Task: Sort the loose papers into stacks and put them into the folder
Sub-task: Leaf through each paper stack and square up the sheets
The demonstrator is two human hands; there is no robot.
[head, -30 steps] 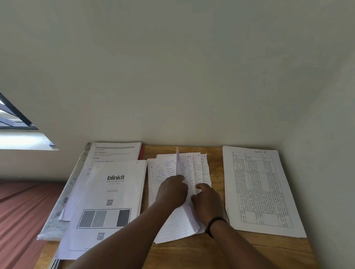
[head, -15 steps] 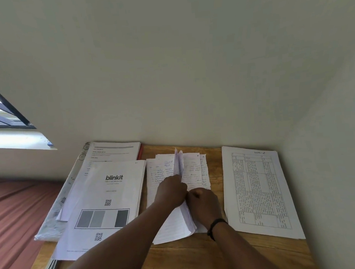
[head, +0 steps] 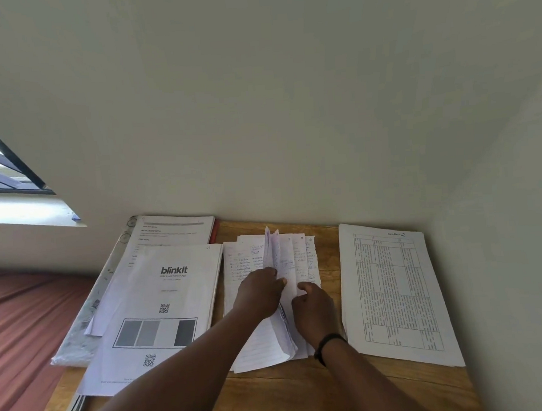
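The left hand gripped lifted sheets of the handwritten stack on the counter; the right hand seemingly pinched another of its sheets.

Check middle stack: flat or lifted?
Partly lifted: some sheets stand on edge between left hand and right hand; rest of stack flat.

We see a wooden counter set against a pale wall; at nine o'clock a barred window, at eight o'clock reddish-brown fabric.
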